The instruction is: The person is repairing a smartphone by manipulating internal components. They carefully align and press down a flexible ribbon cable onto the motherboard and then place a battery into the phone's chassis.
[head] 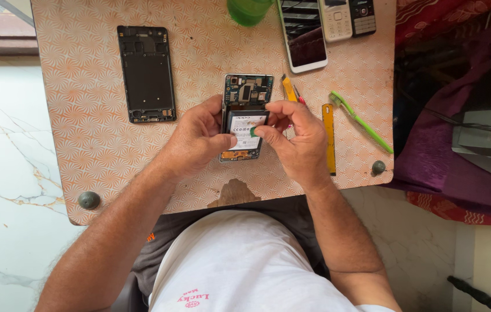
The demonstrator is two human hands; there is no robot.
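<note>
The left hand (196, 138) gripped the opened black smartphone with its exposed circuit board (246, 115) on the patterned orange table (83, 115). The right hand (291, 138) pinched a small green tab (253, 131) over its white-labelled battery (244, 130), beside 1 yellow ruler (329, 138).

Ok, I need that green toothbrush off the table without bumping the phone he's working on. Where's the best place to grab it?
Take the green toothbrush by the long bare handle, near its lower end by the table's right edge, coming from the right. It lies flat and slanted, bristle head up by the yellow ruler, so that end sits farthest from the right hand and the opened phone.
</note>
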